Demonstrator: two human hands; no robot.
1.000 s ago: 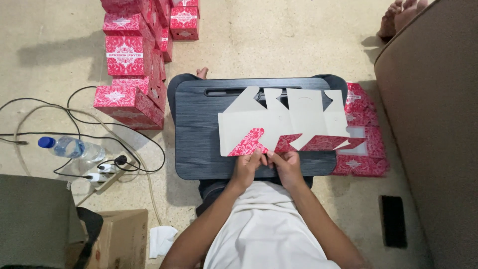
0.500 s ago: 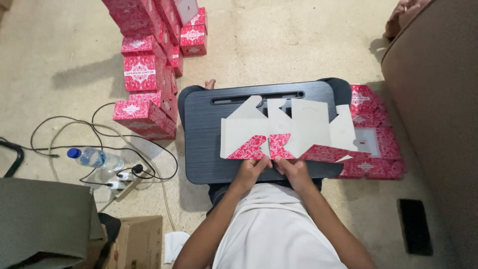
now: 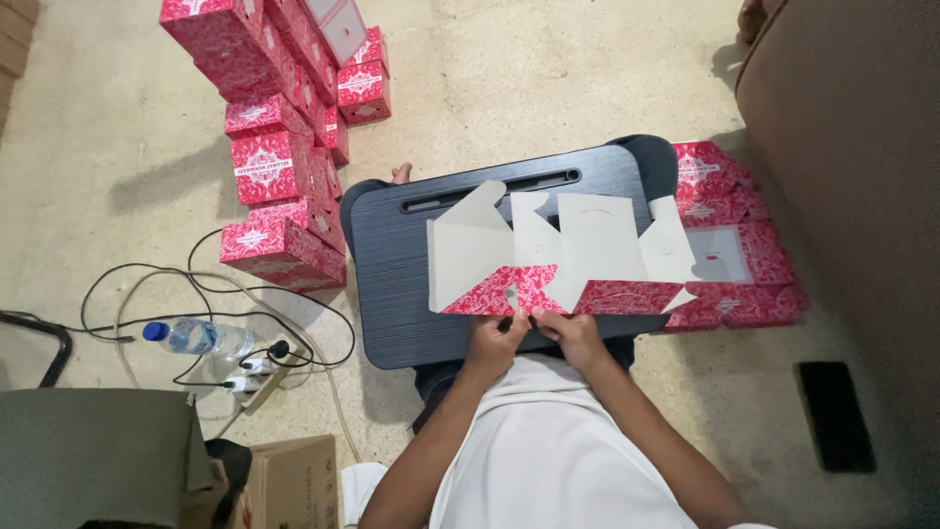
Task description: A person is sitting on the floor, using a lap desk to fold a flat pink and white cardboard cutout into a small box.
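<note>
A flat, unfolded cardboard box blank [image 3: 558, 250], plain on the inside with red patterned flaps turned up along its near edge, lies on a dark lap tray [image 3: 392, 264]. My left hand [image 3: 494, 343] and my right hand [image 3: 573, 333] sit side by side at the blank's near edge, each pinching a red patterned flap near the middle. The fingers of both hands are closed on the cardboard.
Stacks of assembled red patterned boxes [image 3: 279, 167] stand to the left, and flat red blanks [image 3: 729, 255] lie to the right. A water bottle [image 3: 196, 336], power strip and cables [image 3: 264, 372] lie at the left. A brown sofa [image 3: 852, 147] is at the right, with a phone [image 3: 834, 416] on the floor.
The view has shifted, so everything sits further right and lower. My hands stay at the blank's near edge, and the red flaps are folded up a little more.
</note>
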